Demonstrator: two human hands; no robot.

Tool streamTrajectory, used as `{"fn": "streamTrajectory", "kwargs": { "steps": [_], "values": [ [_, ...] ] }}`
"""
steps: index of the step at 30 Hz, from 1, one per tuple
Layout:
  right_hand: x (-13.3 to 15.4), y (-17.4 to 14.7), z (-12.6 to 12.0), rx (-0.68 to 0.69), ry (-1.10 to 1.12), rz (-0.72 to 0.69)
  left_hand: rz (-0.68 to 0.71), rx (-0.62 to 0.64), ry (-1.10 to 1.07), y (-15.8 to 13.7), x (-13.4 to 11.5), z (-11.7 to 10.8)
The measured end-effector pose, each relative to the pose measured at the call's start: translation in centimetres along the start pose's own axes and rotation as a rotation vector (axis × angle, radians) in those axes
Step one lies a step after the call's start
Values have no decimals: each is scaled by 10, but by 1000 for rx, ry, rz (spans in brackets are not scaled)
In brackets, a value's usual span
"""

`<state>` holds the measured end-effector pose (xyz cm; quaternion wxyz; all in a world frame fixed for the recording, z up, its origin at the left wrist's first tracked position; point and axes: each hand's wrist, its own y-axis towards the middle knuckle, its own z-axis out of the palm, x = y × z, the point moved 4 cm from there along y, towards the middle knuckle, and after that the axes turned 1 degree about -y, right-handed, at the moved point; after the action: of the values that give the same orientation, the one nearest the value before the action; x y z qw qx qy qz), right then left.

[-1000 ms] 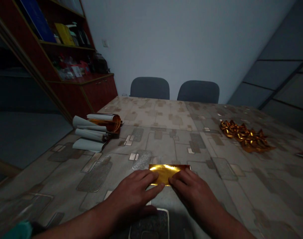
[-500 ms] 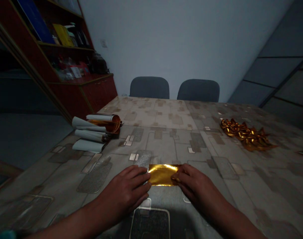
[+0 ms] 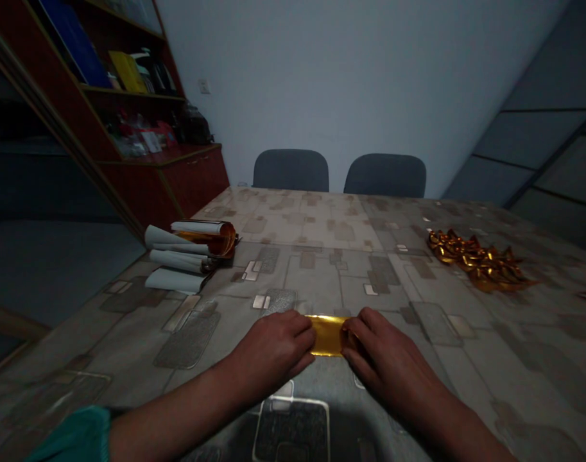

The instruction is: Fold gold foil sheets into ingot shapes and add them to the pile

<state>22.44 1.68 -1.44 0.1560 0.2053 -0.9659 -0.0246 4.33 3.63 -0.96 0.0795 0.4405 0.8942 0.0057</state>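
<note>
A shiny gold foil paper [image 3: 328, 336], folded into a rectangle, lies near the front of the table between my two hands. My left hand [image 3: 284, 345] grips its left end with curled fingers. At the right end, my right hand [image 3: 377, 346] pinches the paper between thumb and fingers. The fingertips of both hands cover the paper's ends, so its full length is hidden.
A patterned cloth covers the table [image 3: 312, 276]. Rolled gold-and-white paper sheets [image 3: 191, 256] lie on the left. Folded gold foil pieces [image 3: 478, 260] are heaped on the right. Two grey chairs [image 3: 291, 170] stand at the far edge, a red cabinet [image 3: 191, 183] behind left.
My left hand has moved right, closer to my right hand, covering more of the gold paper. Less of the paper shows. A green sleeve has come into view at lower left.
</note>
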Motion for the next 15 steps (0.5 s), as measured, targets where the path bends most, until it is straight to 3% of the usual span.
{"fn": "streamTrajectory", "kwargs": {
  "steps": [5, 11, 15],
  "values": [
    [10, 4, -2, -23, -75, -115, 34, -52, 38, 0, -3, 4],
    [17, 9, 11, -253, -158, -335, 44, -186, 59, 0, -2, 9],
    [14, 9, 11, -292, -145, -377, 114, -221, 120, -1, 1, 11]
  ]
}}
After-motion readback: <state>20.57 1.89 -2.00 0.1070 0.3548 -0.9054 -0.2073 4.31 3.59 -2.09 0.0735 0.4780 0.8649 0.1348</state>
